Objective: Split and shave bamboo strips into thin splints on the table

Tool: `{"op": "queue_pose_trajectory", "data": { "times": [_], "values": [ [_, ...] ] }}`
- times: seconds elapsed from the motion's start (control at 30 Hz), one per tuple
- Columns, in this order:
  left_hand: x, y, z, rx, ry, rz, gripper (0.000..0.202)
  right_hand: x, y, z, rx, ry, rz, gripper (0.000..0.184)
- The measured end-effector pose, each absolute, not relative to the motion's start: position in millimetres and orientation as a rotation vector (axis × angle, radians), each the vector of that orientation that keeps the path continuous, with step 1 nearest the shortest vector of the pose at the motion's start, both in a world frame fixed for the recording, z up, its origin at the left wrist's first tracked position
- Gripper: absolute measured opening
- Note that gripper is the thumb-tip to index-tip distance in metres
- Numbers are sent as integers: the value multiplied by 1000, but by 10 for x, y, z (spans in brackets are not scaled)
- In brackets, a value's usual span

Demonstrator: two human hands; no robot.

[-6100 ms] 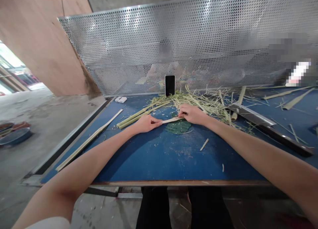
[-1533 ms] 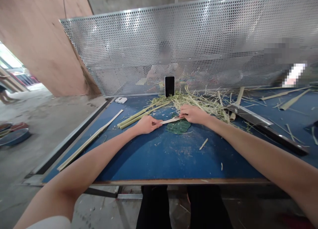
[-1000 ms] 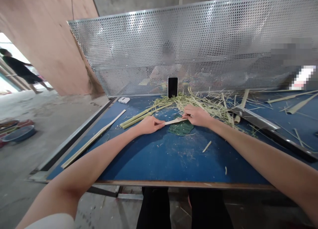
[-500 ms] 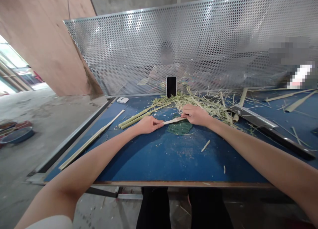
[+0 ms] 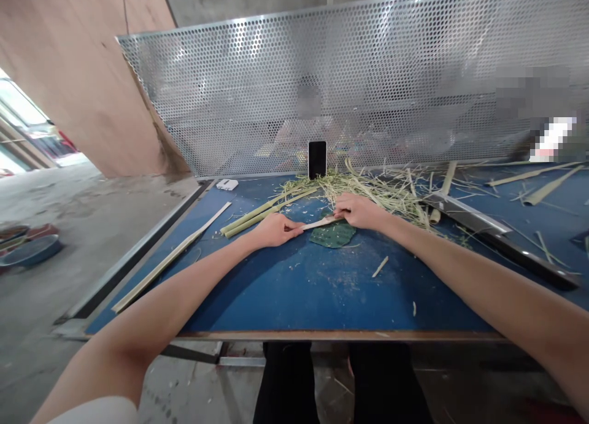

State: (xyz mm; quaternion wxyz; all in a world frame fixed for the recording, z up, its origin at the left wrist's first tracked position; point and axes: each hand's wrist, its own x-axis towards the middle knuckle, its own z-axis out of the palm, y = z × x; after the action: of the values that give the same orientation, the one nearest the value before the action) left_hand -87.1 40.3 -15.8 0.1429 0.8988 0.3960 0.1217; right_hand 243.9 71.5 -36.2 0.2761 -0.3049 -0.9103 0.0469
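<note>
Between my two hands runs a pale bamboo strip (image 5: 317, 223), held nearly level just over a dark green pad (image 5: 338, 235) on the blue table (image 5: 276, 295). My left hand (image 5: 275, 229) pinches the strip's left end between thumb and fingers. At the right end, my right hand (image 5: 353, 209) is closed on it, fingertips pressed together; whether a small tool is also in those fingers cannot be seen. Two greenish bamboo pieces (image 5: 257, 216) lie just beyond my left hand. Behind my right hand spreads a heap of thin shavings (image 5: 381, 188).
A phone (image 5: 317, 160) stands upright before a perforated metal sheet (image 5: 257, 99). At right lies a large knife (image 5: 497, 237) with a black handle. A long split bamboo strip (image 5: 170, 258) rests on the left side. More bamboo pieces (image 5: 547, 188) lie far right.
Both hands keep the same grip on the bamboo strip, almost in place. The view has shifted very slightly.
</note>
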Motion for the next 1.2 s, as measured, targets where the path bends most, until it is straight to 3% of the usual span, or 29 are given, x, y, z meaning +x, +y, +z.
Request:
{"op": "queue_pose_trajectory", "data": {
  "times": [0.43,1.2],
  "values": [
    [-897,416,-168,2540,1165,380,54,2460,698,-367,-845,-2419,149,23],
    [-889,404,-118,2501,1145,371,57,2488,697,-444,-751,-2402,-102,25]
  ]
}}
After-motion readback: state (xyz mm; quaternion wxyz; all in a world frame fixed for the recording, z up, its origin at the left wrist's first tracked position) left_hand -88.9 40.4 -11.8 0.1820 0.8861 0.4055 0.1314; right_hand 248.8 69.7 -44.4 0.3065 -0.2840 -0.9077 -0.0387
